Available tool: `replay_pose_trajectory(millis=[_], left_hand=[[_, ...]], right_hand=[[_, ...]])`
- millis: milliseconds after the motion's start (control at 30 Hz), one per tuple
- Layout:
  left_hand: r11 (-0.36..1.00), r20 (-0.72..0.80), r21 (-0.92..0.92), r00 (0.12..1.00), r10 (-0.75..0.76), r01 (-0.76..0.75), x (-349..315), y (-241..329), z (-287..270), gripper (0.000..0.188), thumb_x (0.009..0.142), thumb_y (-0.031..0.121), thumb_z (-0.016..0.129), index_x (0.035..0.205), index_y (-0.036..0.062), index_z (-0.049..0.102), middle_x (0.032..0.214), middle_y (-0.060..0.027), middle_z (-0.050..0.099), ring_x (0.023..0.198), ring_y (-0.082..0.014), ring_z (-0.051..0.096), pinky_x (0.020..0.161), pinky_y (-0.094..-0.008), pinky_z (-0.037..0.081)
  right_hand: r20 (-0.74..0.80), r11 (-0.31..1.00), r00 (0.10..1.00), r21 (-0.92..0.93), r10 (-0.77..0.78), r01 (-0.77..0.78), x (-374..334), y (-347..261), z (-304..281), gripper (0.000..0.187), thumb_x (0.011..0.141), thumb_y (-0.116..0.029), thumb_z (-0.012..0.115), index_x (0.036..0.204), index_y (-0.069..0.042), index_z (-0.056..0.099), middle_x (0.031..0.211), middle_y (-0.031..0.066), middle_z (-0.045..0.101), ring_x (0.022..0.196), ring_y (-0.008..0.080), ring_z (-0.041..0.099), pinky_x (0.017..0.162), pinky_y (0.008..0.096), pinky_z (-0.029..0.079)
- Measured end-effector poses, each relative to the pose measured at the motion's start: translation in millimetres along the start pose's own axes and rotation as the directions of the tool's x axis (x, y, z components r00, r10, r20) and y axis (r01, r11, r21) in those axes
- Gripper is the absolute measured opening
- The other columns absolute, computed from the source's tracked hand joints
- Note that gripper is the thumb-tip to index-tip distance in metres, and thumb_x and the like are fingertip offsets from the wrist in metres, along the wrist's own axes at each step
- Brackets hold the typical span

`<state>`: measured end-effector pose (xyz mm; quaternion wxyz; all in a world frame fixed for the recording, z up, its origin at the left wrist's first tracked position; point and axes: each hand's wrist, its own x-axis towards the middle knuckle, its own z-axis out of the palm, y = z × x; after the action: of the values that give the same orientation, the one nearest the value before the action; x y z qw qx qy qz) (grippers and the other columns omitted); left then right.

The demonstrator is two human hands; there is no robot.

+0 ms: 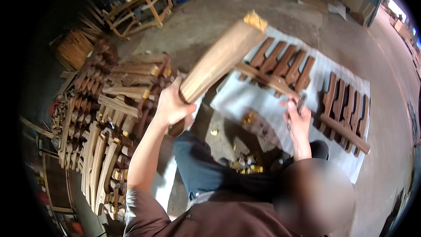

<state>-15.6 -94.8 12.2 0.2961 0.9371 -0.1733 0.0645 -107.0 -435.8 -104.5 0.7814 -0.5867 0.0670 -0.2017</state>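
Observation:
My left hand (pixel 172 105) is closed around the lower end of a long, thick brown wooden piece (pixel 221 57), held up at a slant, with a yellowish tip at its far end. My right hand (pixel 298 120) grips a small dark tool (pixel 301 102) next to a slatted wooden frame (pixel 280 68) lying on a white sheet (pixel 263 101). The tool is too small to identify. A thin wooden rail (pixel 263 78) crosses that frame's near side, just above my right hand.
A second slatted frame (pixel 346 114) lies on the sheet at the right. Stacks of shaped wooden parts (pixel 109 118) fill the left side. Small yellowish bits (pixel 245 162) lie on the concrete floor near my knees. Wooden frames and a stool (pixel 140 6) stand at the back left.

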Motion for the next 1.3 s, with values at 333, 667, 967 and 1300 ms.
replay_pose_trajectory(millis=[333,667,967,1300], left_hand=[[0.973,0.175,0.203,0.974,-0.144,0.108,-141,-82,68,0.048,0.059,0.004,0.069,0.107,0.0098,0.061,0.1,-0.0143,0.062,0.1,-0.0373,0.06,0.084,-0.044,0.051],[0.975,0.124,0.199,0.984,-0.126,0.099,-159,-117,81,0.055,0.057,-0.002,0.072,0.111,0.0025,0.061,0.106,-0.0164,0.057,0.102,-0.0386,0.057,0.091,-0.0432,0.048],[0.98,0.141,0.148,0.983,0.113,-0.134,-116,-55,138,0.075,0.054,0.017,0.087,0.12,0.0051,0.054,0.106,-0.016,0.061,0.102,-0.0345,0.061,0.088,-0.0423,0.049],[0.97,0.071,0.166,0.984,0.165,-0.175,-114,-50,144,0.069,0.053,0.016,0.087,0.113,0.0082,0.054,0.102,-0.013,0.062,0.094,-0.0331,0.063,0.081,-0.0419,0.05]], right_hand=[[0.295,0.923,0.925,-0.366,0.24,-0.123,-25,44,51,0.033,0.086,-0.002,0.072,0.117,0.004,0.064,0.098,0.0052,0.069,0.067,0.005,0.056,0.06,0.0212,0.048],[0.18,0.866,0.866,-0.293,0.467,-0.406,-38,75,69,0.016,0.084,-0.001,0.074,0.098,0.002,0.067,0.072,-0.0013,0.06,0.057,0.0034,0.048,0.05,0.0184,0.035],[0.31,0.766,0.908,-0.642,0.282,-0.019,-40,81,61,0.008,0.086,-0.006,0.072,0.085,-0.001,0.065,0.067,-0.0059,0.055,0.056,0.0032,0.042,0.051,0.0209,0.031],[0.45,0.764,0.892,-0.591,0.046,0.258,-46,60,53,0.008,0.084,0.001,0.071,0.089,0.002,0.065,0.075,-0.0013,0.063,0.069,0.0049,0.054,0.064,0.0215,0.046]])
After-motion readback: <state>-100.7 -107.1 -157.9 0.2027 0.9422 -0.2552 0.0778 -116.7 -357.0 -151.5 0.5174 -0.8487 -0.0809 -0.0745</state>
